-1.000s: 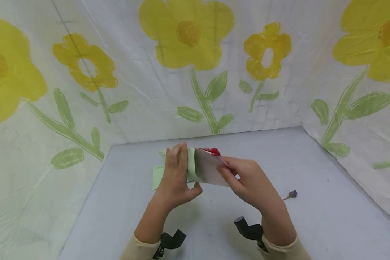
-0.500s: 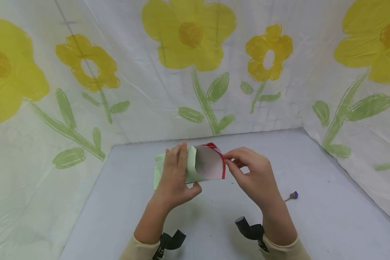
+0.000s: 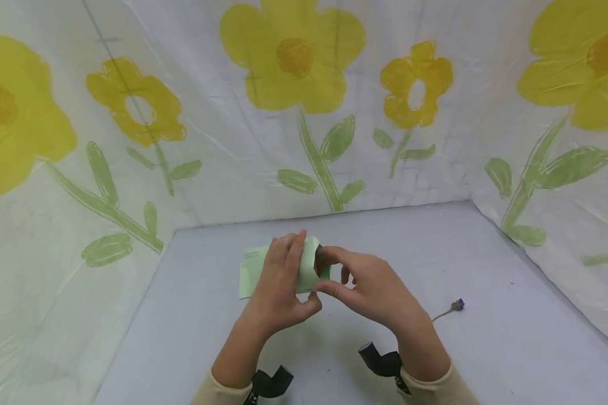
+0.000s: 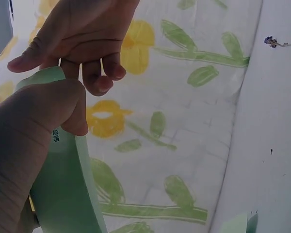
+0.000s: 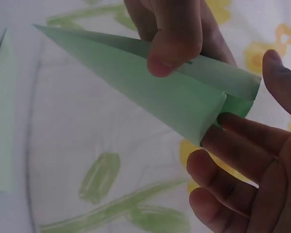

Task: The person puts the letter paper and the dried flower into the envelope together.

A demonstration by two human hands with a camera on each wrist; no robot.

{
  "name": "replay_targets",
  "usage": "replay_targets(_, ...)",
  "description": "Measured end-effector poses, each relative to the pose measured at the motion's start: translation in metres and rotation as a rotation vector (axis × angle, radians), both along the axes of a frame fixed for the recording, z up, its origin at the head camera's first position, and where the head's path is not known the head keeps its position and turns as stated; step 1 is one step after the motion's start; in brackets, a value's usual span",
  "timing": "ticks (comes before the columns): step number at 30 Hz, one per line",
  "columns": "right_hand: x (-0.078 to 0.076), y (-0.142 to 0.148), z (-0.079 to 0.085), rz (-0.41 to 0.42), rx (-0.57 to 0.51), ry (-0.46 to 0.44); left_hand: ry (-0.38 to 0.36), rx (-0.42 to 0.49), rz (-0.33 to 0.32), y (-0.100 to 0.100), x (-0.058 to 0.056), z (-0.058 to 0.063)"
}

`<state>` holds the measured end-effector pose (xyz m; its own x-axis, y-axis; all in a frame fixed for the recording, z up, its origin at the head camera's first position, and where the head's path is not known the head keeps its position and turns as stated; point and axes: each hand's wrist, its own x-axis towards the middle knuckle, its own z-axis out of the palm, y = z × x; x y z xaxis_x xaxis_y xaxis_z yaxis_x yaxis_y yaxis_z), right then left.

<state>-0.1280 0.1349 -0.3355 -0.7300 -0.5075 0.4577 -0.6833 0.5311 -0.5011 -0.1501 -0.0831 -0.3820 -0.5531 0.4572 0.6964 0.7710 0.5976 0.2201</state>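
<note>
My left hand (image 3: 281, 281) grips a pale green envelope (image 3: 308, 267), with the thumb on one face and the other fingers behind. Its mouth gapes toward the right. My right hand (image 3: 367, 284) has its index and middle fingertips inside that mouth. In the right wrist view the fingers of the right hand (image 5: 262, 160) reach in at the envelope's (image 5: 150, 92) edge, while the thumb stands apart outside. The left wrist view shows small dark print on the envelope (image 4: 70, 179). Whatever lies deeper inside it is hidden.
Another green envelope (image 3: 244, 286) lies on the grey table (image 3: 202, 337) beneath the held one. A dried purple flower (image 3: 457, 305) with a thin stem rests to the right. White sheeting (image 3: 223, 185) painted with yellow flowers hangs behind and at both sides.
The red-edged card that my right hand was pinching has slid left into the envelope and is out of sight. My right fingers have followed it to the mouth; the envelope is a little lower.
</note>
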Motion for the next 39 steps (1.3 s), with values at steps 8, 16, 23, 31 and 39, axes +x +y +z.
replay_targets(8, 0.004, -0.003, 0.000, -0.005, 0.061, -0.069, 0.001, -0.010, -0.026, 0.006, 0.007, 0.004)
replay_targets(16, 0.001, -0.002, -0.003, 0.049, -0.011, 0.074, 0.072, -0.003, -0.003, 0.015, 0.009, 0.006)
replay_targets(23, 0.000, 0.011, 0.001, 0.085, -0.134, 0.153, -0.011, -0.025, 0.122, 0.011, 0.004, 0.004)
replay_targets(31, -0.002, 0.021, 0.007, 0.098, -0.192, 0.143, -0.074, -0.025, 0.177, 0.004, -0.001, 0.003)
replay_targets(39, -0.016, 0.059, 0.001, -0.201, -0.056, -0.172, -0.130, -0.048, 0.194, -0.002, -0.003, 0.001)
